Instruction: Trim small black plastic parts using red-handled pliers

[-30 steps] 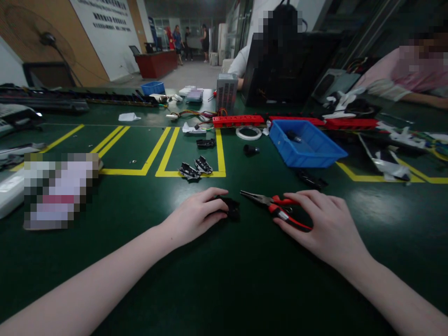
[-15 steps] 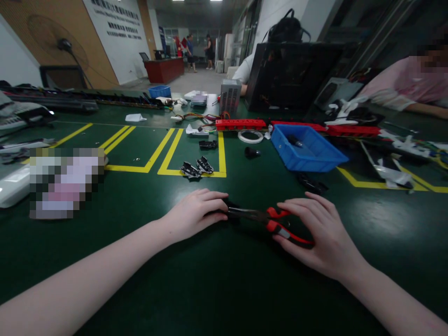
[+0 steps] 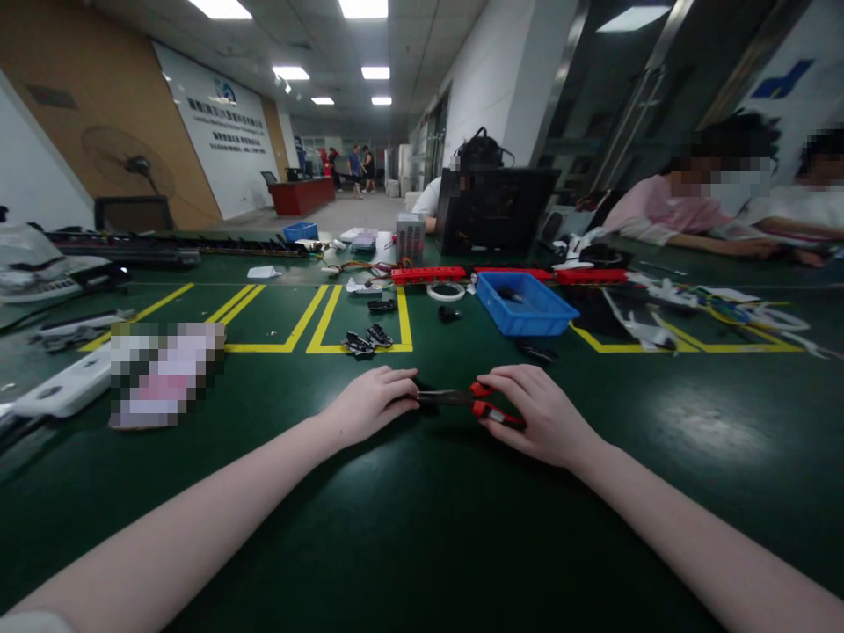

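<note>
My right hand (image 3: 537, 413) is closed round the red handles of a pair of long-nose pliers (image 3: 484, 404). The pliers' jaws point left and reach my left hand (image 3: 373, 404). Thumb and fingers of that hand pinch together at the jaw tips, on a small dark piece that is mostly hidden. Beyond the hands, several black and grey plastic parts (image 3: 366, 341) lie by a yellow-taped rectangle. A black part (image 3: 537, 352) rests in front of the blue bin (image 3: 524, 308).
A black cylindrical piece (image 3: 449, 314) and a white ring (image 3: 446, 292) lie behind the hands. Red strips (image 3: 428, 275) run across the green table. A white power strip (image 3: 72, 378) is at the left. A large black case (image 3: 494, 211) stands at the back; co-workers sit at the right.
My view has tilted up, so the hands and table things look smaller. The right hand's fingers have drawn closer round the pliers' handles, which look nearer together. The jaws stay at my left fingertips.
</note>
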A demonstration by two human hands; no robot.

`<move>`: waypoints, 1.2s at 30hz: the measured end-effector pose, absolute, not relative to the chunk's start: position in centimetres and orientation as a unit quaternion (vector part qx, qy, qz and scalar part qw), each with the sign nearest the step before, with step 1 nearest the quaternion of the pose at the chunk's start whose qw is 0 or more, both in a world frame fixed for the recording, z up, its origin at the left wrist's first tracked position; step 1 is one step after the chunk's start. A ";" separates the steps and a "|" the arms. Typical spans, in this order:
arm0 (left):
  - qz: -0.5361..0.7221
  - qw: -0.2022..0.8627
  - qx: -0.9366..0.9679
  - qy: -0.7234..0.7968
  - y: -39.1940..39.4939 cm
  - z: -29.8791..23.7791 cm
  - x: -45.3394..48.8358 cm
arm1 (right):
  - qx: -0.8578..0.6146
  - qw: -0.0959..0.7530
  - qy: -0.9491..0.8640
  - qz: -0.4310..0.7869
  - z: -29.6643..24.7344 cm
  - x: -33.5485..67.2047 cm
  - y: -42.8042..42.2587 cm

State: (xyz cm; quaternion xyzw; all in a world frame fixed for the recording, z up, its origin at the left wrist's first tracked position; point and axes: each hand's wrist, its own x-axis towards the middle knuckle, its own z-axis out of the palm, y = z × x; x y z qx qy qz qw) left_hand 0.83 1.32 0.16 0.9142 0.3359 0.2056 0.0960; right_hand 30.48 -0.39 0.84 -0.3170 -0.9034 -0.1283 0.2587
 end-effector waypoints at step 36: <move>0.186 0.132 0.913 0.339 1.3 0.7 1.2 | -0.352 0.239 -0.898 -0.112 0.7 30.7 -1.0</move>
